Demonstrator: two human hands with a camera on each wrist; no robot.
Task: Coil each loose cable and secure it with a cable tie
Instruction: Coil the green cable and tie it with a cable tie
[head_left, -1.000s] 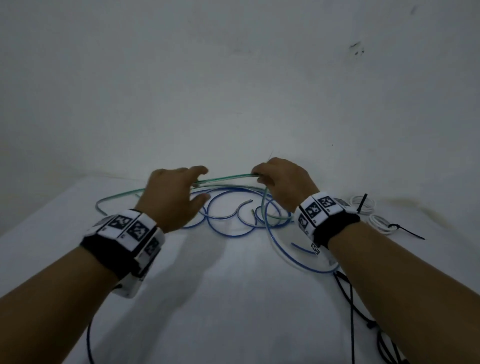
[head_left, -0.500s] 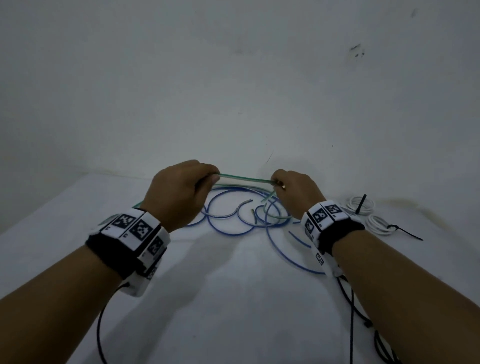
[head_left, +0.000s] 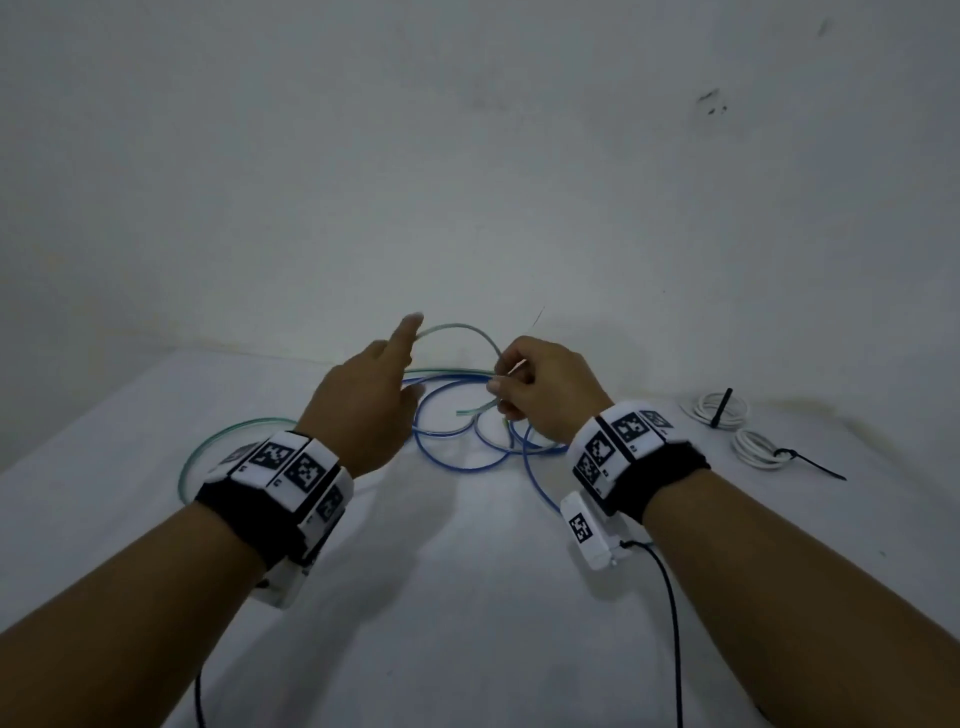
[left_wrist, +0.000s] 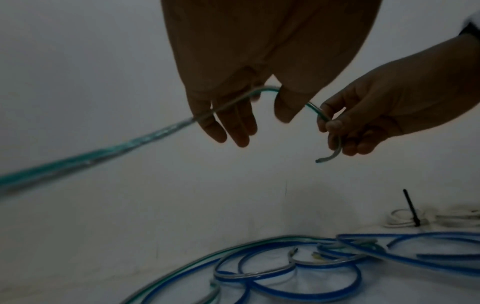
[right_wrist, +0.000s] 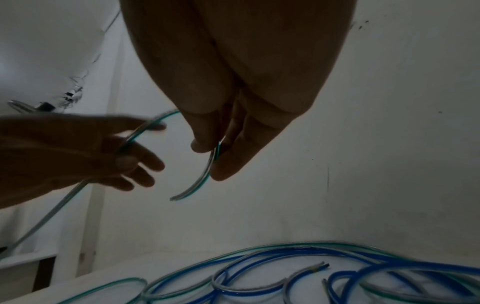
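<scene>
A green-and-clear cable (head_left: 457, 328) arches between my two hands above the white table (head_left: 467, 597). My right hand (head_left: 501, 384) pinches it near its free end between thumb and fingers (right_wrist: 205, 144), and the short tail (left_wrist: 328, 157) hangs below. My left hand (head_left: 402, 353) is raised with its fingers (left_wrist: 233, 127) straight. The cable lies across them and runs off to the left down to the table (head_left: 208, 452). Loose blue cables (head_left: 457, 460) lie tangled on the table under both hands.
Two white cable coils (head_left: 722, 408) (head_left: 756, 448), each bound with a black cable tie (head_left: 813, 466), lie at the right near the wall. The wall (head_left: 467, 182) rises just behind the cables. Black wrist-camera leads hang at the near table edge.
The green cable was held straight between both hands. Now the left hand has let go, straightened its fingers and risen, and the cable bends into an arch toward the right hand.
</scene>
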